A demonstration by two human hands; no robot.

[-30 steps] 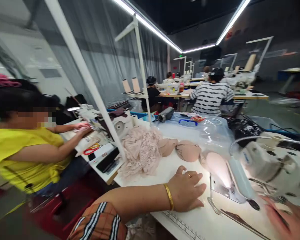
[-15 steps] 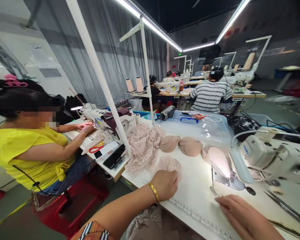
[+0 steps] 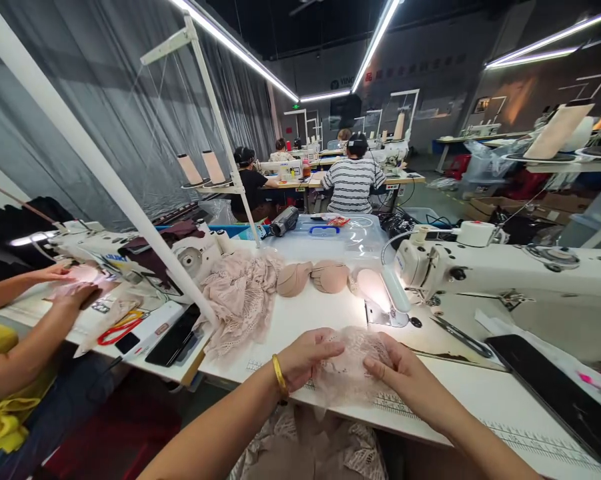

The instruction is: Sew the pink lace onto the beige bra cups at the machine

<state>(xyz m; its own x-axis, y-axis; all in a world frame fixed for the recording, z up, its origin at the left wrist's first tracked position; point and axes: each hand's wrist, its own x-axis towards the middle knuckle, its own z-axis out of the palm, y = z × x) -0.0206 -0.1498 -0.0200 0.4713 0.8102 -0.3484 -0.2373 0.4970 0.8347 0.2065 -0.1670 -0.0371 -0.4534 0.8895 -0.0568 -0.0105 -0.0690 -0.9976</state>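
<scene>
A sheer beige lace piece [image 3: 353, 367] is stretched between my two hands above the table's front edge. My left hand [image 3: 307, 357], with a gold bangle at the wrist, pinches its left side. On the other side my right hand [image 3: 403, 377] grips the lace with thumb on top. Just beyond lie beige bra cups [image 3: 330, 276] in two small stacks, with another cup [image 3: 373, 285] at the sewing machine's [image 3: 430, 267] lit needle plate. A heap of beige lace fabric [image 3: 243, 287] sits to their left. More lace fabric lies on my lap.
Scissors [image 3: 463, 337] and a black phone [image 3: 555, 393] lie to the right. A printed ruler [image 3: 530, 437] runs along the table's front edge. A clear plastic box [image 3: 325, 233] stands behind the cups. At left, a co-worker's hands [image 3: 75, 287] work at another machine beside a slanted white post [image 3: 105, 173].
My left hand has brought the lace piece nearer and to the middle. My right hand has left the metal thread snips and taken the lace's other side. The view has turned right.
</scene>
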